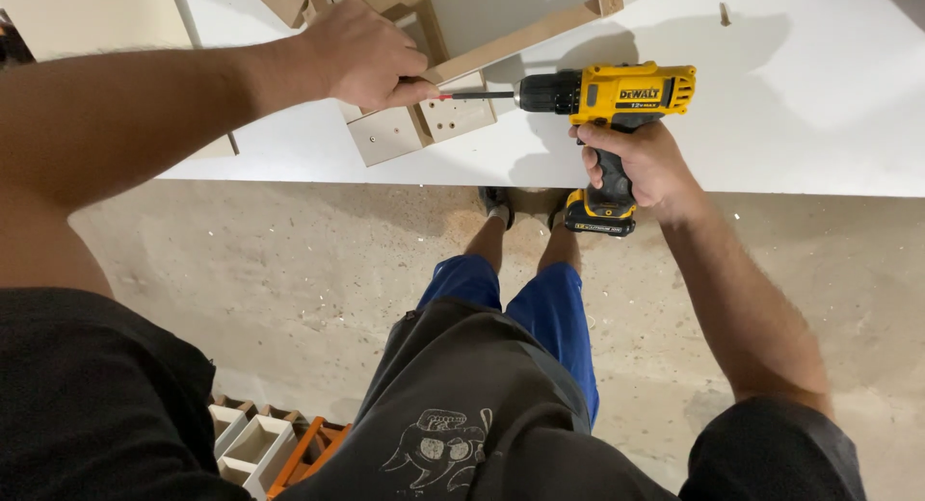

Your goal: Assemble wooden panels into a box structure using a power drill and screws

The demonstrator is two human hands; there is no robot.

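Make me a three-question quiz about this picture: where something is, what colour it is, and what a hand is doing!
1. Where does the drill bit point?
A. At the floor
B. At the wooden piece by the left hand
C. At the ceiling

2. What colour is the drill?
A. Yellow and black
B. Green
C. Pink

3. What is the right hand doing?
A. Resting flat
B. Gripping the drill's handle
C. Waving

Answers: 1 B, the bit reaches the wooden piece under the left hand. 2 A, its body is yellow with a black chuck. 3 B, fingers wrap the handle.
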